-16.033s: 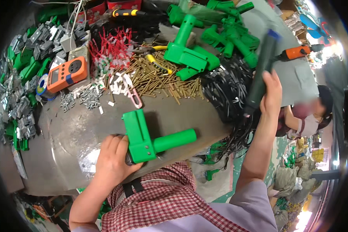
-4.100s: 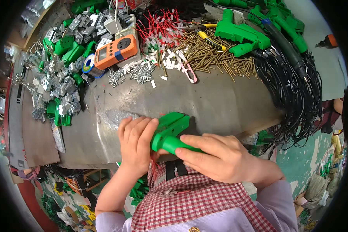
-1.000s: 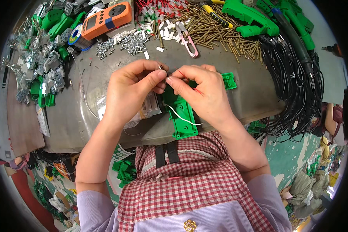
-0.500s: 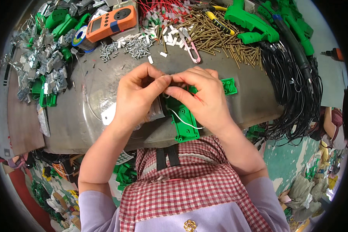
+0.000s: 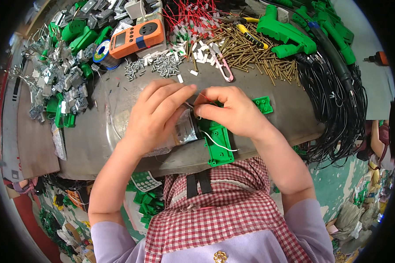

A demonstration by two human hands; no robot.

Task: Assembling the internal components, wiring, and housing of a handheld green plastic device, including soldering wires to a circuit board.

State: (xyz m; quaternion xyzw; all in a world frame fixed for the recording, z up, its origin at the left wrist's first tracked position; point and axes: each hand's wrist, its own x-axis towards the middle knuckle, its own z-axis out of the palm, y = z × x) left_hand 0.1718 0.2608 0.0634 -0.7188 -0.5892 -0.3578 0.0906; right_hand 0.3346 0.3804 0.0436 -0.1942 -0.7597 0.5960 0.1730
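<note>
My left hand hovers with fingers stretched out, over a shiny silvery piece with dark edges. Nothing shows in it, though its palm side is hidden. Thumb and forefinger of my right hand pinch a thin red wire close to the left fingertips; its far end is hidden. Beneath the right hand lies an open green plastic housing half with screw posts. Across it a loose white wire curves to the right. Another part of the green housing shows beyond my right wrist.
Behind my hands lie silver screws, pink-handled snips, long brass-coloured screws and an orange meter. A solder spool stands beside metal parts. Black cables hang at the right; green housings lie behind.
My left hand has unpinched and drawn slightly away from the right, its fingers now extended. The right hand keeps its pinch. The whole view has shifted a little.
</note>
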